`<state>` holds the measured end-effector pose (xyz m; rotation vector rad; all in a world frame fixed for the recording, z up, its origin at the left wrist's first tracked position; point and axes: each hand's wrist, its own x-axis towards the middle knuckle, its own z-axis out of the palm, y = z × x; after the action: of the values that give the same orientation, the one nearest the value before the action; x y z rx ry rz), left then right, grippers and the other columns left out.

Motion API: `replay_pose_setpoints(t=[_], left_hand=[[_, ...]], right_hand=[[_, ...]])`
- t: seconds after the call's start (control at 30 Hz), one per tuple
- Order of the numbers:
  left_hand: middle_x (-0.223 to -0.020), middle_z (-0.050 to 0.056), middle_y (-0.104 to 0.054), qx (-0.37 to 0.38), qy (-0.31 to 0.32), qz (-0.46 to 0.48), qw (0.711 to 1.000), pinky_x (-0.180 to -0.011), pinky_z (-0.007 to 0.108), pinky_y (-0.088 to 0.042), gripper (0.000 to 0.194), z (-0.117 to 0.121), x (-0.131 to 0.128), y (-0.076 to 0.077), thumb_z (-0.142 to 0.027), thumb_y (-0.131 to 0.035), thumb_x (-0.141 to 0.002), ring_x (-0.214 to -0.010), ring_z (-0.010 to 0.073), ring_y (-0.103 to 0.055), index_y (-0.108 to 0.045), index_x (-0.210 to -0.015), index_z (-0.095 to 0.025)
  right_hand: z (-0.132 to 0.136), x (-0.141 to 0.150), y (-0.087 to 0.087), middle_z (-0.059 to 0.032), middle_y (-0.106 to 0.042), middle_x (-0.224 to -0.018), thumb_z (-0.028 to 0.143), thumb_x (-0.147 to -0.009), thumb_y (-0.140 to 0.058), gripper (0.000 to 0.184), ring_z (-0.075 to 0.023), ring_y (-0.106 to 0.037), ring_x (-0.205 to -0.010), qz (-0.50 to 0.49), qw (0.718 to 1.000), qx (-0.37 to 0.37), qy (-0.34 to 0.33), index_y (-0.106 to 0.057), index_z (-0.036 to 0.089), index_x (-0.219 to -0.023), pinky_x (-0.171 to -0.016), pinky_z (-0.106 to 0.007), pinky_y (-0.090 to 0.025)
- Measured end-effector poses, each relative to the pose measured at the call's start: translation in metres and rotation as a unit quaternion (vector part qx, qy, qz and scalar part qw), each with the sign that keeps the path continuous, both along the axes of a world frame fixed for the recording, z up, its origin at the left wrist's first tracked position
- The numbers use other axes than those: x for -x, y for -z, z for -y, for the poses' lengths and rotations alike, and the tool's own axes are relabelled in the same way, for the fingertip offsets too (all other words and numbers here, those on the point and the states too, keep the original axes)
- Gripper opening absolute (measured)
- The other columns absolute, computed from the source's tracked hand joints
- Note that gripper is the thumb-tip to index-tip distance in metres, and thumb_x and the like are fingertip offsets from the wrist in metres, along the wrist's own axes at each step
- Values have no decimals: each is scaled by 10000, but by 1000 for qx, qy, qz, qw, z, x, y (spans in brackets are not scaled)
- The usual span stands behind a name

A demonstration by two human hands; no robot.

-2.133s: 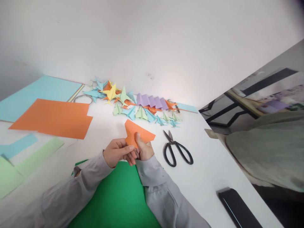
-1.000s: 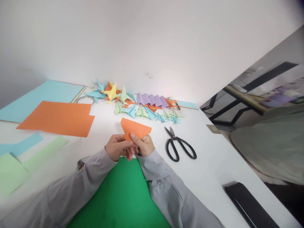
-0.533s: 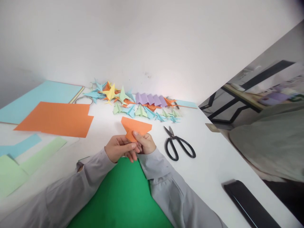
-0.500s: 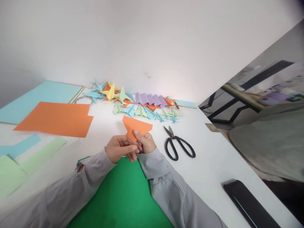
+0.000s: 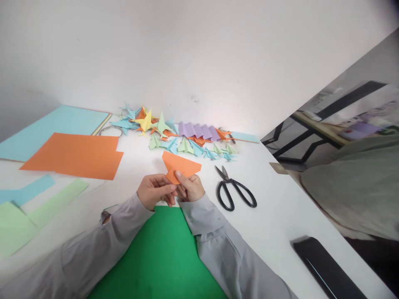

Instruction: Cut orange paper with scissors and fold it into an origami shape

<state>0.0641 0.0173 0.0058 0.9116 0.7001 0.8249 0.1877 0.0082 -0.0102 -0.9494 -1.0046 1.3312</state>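
Both hands meet just above the white table (image 5: 274,216), pinching one folded orange paper piece (image 5: 182,165). My left hand (image 5: 153,192) grips its lower left part between thumb and fingers. My right hand (image 5: 190,187) presses its thumb on the lower edge, the other fingers curled behind. The paper's pointed upper part sticks up beyond the fingers. A green sheet (image 5: 162,257) lies under my grey-sleeved forearms.
Black scissors (image 5: 234,192) lie right of my hands. A row of folded paper figures (image 5: 174,135) runs along the wall. A large orange sheet (image 5: 75,155), a light blue sheet (image 5: 52,128) and pale green strips (image 5: 28,216) lie left. A black phone (image 5: 324,268) lies near right.
The orange piece has been turned and shifted slightly in my fingers, and both hands stayed together over the table. The view has drifted a little.
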Motion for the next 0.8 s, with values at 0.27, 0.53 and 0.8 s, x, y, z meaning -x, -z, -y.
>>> replay_pose_setpoints(t=[0.27,0.53,0.8], left_hand=[[-493,24,-616,14,13,-2,1000,-347,230,-445,249,-1,1,-4,-276,-746,-529,-359,131,-555,-581,-561,-93],[-454,19,-600,36,22,-12,999,-304,226,-420,159,-1,2,-5,-212,-674,-535,-324,136,-536,-560,-512,-103],[-425,25,-590,45,62,-29,997,-276,220,-393,79,-2,1,-7,-153,-617,-498,-286,138,-513,-560,-489,-99]], right_hand=[[1,1,3,46,-342,-257,540,-704,-571,575,-48,-284,-256,39,999,-1,0,-356,191,-300,-340,-243,-149],[5,4,-7,43,-356,-287,542,-713,-546,545,-56,-308,-266,79,995,-42,-33,-387,193,-327,-325,-230,-198],[9,10,-9,41,-450,-347,459,-681,-622,370,-88,-428,-342,76,996,-36,10,-498,175,-480,-372,-226,-345]])
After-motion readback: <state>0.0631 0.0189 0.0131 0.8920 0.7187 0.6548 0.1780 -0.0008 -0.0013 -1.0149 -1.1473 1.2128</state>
